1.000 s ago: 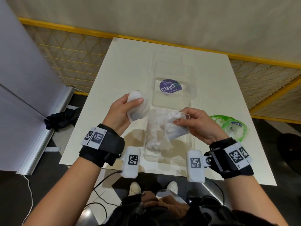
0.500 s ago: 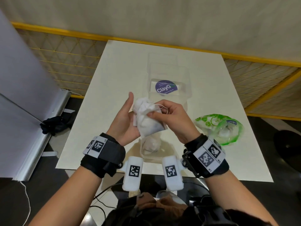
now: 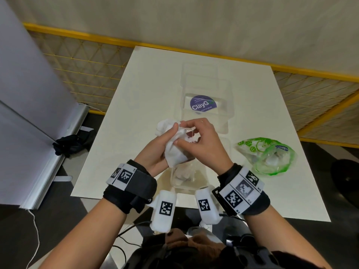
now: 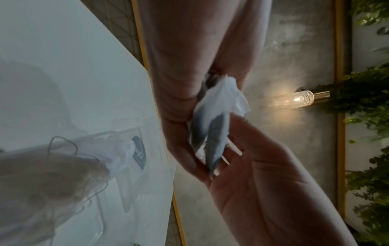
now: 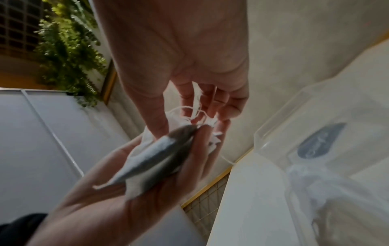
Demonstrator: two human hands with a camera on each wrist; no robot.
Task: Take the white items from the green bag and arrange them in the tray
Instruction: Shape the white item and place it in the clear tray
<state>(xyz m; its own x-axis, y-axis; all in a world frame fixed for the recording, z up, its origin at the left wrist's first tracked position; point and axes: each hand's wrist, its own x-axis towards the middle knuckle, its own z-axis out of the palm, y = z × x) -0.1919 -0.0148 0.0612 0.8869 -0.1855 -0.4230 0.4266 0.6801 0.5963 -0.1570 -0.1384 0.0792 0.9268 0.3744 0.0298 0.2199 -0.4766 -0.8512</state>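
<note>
Both hands meet above the clear tray (image 3: 175, 186), which has white pouches (image 3: 183, 173) lying in it. My left hand (image 3: 171, 136) cups two white drawstring pouches (image 3: 173, 155) against its palm, one pouch (image 3: 164, 126) showing behind its fingers. My right hand (image 3: 186, 133) pinches the gathered top and strings of the front pouch. In the right wrist view the pouches (image 5: 155, 154) lie stacked in the left palm, with the strings (image 5: 189, 109) among the right fingers. The green bag (image 3: 266, 154) lies to the right with white items inside.
The tray's clear lid (image 3: 223, 90) with a purple ClayG sticker (image 3: 203, 104) lies behind the hands on the white table (image 3: 147, 88). A yellow-framed mesh fence (image 3: 93, 74) borders the table, and a grey panel (image 3: 29, 113) stands at the left.
The hands were apart, each holding one pouch. The right hand brought its pouch over to the left hand, and both pouches now sit together in the left palm.
</note>
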